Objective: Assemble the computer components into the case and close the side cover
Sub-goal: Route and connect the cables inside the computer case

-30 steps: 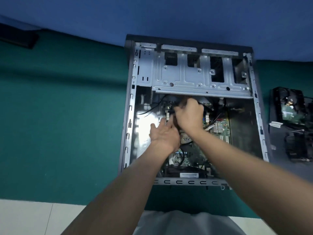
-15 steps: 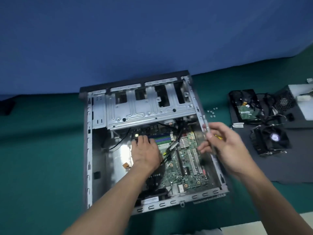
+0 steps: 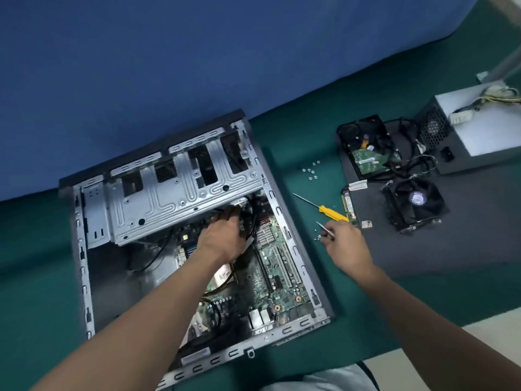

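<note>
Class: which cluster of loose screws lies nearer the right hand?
The lower cluster, beside the right hand, below the yellow screwdriver; the upper cluster lies beyond it.

Scene is being lit dimly from overhead. Highlights are being clipped on the white top of the power supply [image 3: 490, 131]. Soft shadows are being thrown around the case [image 3: 174, 198]; its left interior is being left dark. Edges are being bent by wide-angle distortion; fine detail is being smeared.
</note>
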A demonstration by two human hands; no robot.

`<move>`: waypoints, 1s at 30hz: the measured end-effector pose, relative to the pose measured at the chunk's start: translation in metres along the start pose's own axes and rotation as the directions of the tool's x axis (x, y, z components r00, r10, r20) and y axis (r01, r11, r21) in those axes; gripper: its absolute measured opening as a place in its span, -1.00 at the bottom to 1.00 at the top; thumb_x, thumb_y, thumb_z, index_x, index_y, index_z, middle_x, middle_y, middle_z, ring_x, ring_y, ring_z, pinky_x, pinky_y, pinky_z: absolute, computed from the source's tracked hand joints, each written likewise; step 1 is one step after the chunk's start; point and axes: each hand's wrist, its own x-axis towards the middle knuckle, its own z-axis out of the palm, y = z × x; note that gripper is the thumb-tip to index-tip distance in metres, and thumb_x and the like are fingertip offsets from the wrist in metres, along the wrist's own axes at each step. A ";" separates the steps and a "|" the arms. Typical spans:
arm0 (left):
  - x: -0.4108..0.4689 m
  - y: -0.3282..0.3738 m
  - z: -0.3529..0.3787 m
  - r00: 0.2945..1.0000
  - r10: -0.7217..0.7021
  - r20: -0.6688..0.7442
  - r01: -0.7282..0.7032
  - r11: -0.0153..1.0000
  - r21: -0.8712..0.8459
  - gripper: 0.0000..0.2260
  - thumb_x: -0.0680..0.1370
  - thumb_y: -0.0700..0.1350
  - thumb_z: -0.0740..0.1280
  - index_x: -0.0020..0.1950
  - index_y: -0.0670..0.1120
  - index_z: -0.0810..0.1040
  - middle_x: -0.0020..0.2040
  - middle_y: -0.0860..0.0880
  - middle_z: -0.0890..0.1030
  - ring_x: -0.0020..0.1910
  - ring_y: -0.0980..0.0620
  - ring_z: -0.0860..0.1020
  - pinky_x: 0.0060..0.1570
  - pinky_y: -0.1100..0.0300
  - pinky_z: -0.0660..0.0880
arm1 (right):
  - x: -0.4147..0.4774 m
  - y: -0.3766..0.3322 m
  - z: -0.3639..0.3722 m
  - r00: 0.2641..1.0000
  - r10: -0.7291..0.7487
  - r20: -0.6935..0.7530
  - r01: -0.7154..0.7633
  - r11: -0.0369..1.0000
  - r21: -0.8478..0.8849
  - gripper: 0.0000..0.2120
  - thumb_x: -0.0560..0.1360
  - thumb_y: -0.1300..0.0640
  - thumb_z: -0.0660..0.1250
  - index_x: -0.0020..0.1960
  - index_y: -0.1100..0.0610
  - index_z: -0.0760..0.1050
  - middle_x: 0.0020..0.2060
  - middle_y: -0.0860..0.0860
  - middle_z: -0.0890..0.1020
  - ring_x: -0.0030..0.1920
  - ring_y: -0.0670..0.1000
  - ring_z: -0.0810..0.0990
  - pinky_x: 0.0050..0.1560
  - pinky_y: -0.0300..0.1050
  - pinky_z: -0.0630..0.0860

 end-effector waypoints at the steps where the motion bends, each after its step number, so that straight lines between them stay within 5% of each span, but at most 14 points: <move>1: 0.001 0.000 -0.001 1.000 -0.003 -0.002 0.003 1.000 0.005 -0.65 0.58 0.00 0.24 0.33 -0.06 0.36 0.21 -0.16 0.56 0.17 -0.21 0.51 0.12 -0.01 0.43 | 0.000 0.001 0.002 1.000 -0.006 -0.003 0.006 0.999 -0.031 -0.94 0.50 0.20 0.34 -0.07 0.21 0.53 -0.07 0.15 0.59 -0.04 0.23 0.56 -0.09 0.03 0.51; 11: 0.000 0.010 -0.004 0.995 0.031 -0.092 -0.024 0.997 0.073 -0.77 0.60 -0.04 0.20 0.21 -0.10 0.43 0.07 -0.11 0.58 -0.02 -0.13 0.52 -0.11 0.08 0.34 | -0.005 -0.004 0.007 0.999 0.011 -0.032 -0.015 0.993 -0.114 -0.89 0.55 0.14 0.29 -0.02 0.19 0.50 -0.04 0.15 0.60 -0.03 0.24 0.56 -0.12 0.02 0.49; 16: -0.012 0.004 -0.005 0.975 0.014 -0.222 0.006 0.996 0.085 -0.95 0.56 -0.12 0.21 -0.06 -0.07 0.44 -0.13 -0.07 0.59 -0.21 -0.10 0.49 -0.12 0.07 0.36 | -0.007 -0.006 0.001 0.994 0.075 -0.084 -0.075 0.997 0.003 -0.88 0.56 0.13 0.28 0.03 0.17 0.52 -0.08 0.17 0.61 -0.04 0.27 0.54 -0.12 0.04 0.48; 19: -0.025 -0.004 0.000 0.989 0.035 -0.144 -0.034 0.999 0.006 -0.89 0.59 -0.06 0.23 -0.02 -0.07 0.49 -0.09 -0.07 0.63 -0.15 -0.09 0.56 0.02 0.05 0.45 | -0.008 -0.007 0.002 0.996 0.081 -0.026 -0.081 0.997 0.003 -0.90 0.55 0.15 0.29 0.00 0.16 0.53 -0.11 0.16 0.62 -0.06 0.25 0.54 -0.09 0.04 0.50; 23: -0.050 -0.021 0.014 0.994 0.002 -0.109 -0.003 1.000 -0.011 -0.88 0.57 -0.08 0.25 0.02 -0.06 0.54 -0.18 -0.03 0.55 -0.19 -0.08 0.52 -0.21 0.13 0.39 | -0.011 -0.004 0.005 0.992 0.115 -0.055 -0.112 0.992 0.054 -0.92 0.53 0.24 0.26 -0.05 0.20 0.52 -0.11 0.16 0.62 -0.07 0.23 0.55 -0.08 0.05 0.53; 30: -0.083 -0.052 0.024 0.986 -0.052 0.158 0.047 0.998 0.035 -0.89 0.56 -0.01 0.20 0.01 -0.01 0.45 -0.10 0.02 0.51 -0.08 0.00 0.50 -0.07 0.10 0.40 | -0.007 0.000 0.005 0.990 0.102 -0.102 -0.099 0.994 0.039 -0.82 0.51 0.24 0.34 0.11 0.17 0.56 -0.02 0.11 0.60 -0.02 0.18 0.56 -0.01 0.03 0.53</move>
